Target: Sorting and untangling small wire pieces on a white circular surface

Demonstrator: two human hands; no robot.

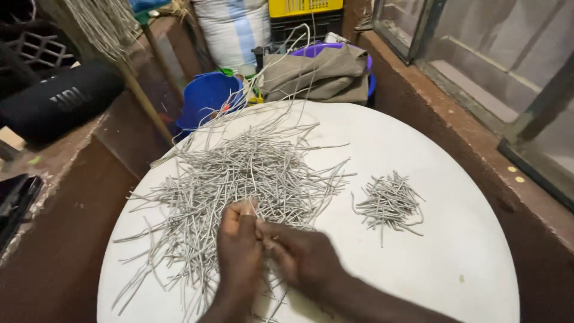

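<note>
Your left hand [239, 245] and right hand [302, 254] meet at 6 o'clock on the white surface [454, 251], both pinched shut on thin grey strands at the big pile [239, 173]'s near edge. Strands run toward 12. Small pile [390, 202] lies at 3, nearer your right hand.

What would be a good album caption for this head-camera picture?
Two hands, left hand and right hand, pinch grey strands at a large pile on a round white table.
</note>
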